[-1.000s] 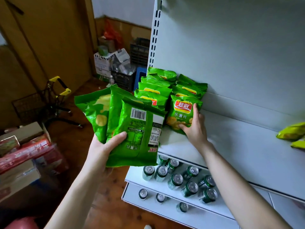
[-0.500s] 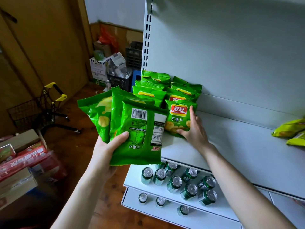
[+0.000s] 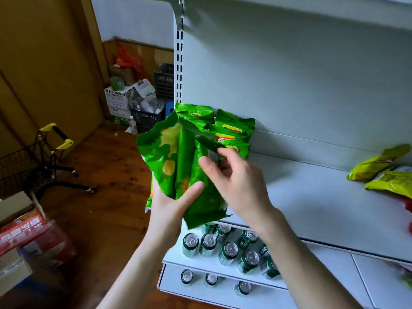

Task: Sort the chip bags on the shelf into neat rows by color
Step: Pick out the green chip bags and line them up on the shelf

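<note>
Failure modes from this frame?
1. The left hand grips several green bags, fanned out, by their lower ends. If the right hand, now at the front bag's top edge, pulls that one free, another may slip and drop onto the cans below.
2. The standing green row sits close behind, so a careless swing might topple it.

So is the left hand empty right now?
No, the left hand grips a bunch of green chip bags from below, its thumb pressed across the front of them.
</note>
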Tool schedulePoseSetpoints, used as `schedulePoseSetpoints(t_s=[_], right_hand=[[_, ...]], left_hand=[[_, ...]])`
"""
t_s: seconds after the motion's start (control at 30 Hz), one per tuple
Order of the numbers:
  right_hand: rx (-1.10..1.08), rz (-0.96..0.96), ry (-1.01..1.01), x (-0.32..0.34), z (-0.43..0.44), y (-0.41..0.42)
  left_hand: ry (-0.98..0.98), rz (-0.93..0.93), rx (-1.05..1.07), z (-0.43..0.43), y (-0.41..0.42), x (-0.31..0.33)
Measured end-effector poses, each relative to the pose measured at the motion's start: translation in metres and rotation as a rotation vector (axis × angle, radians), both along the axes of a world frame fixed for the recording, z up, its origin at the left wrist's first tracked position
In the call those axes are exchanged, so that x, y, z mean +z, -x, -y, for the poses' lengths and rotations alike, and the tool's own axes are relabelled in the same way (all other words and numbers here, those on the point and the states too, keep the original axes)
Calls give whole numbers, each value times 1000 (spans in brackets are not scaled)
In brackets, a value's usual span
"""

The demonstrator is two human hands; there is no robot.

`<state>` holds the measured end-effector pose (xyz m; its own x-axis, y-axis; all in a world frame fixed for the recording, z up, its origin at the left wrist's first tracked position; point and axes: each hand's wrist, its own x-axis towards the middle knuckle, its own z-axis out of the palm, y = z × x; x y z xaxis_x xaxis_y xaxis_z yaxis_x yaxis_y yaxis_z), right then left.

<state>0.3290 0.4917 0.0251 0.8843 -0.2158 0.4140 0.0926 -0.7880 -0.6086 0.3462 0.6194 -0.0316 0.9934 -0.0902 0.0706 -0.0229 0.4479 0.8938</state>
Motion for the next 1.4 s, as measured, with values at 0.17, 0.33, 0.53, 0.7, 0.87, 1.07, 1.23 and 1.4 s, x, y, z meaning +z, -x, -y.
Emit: schedulePoseSetpoints(t_s=[0.17, 0.33, 0.53, 0.7, 0.87, 1.07, 1.23, 1.4], right_hand=[[16, 7, -100, -1, -3, -1], [109, 0, -465, -2, 30, -3], [229, -182, -1128, 15, 59, 5], [351, -313, -1086, 11, 55, 7], [402, -364, -982, 6, 54, 2], [200, -258, -833, -8, 53, 6], [203, -247, -741, -12, 60, 7], [292, -450, -381, 26, 92, 5]], left_hand=[[26, 63, 1, 8, 3, 2], [129, -43, 108, -5, -7, 5], [194, -113, 140, -20, -13, 6], [183, -139, -2, -11, -10, 9], [182, -131, -56, -3, -10, 14], [216, -182, 97, -1, -17, 13], [188, -140, 44, -6, -19, 9], [139, -119, -5, -15, -21, 8]])
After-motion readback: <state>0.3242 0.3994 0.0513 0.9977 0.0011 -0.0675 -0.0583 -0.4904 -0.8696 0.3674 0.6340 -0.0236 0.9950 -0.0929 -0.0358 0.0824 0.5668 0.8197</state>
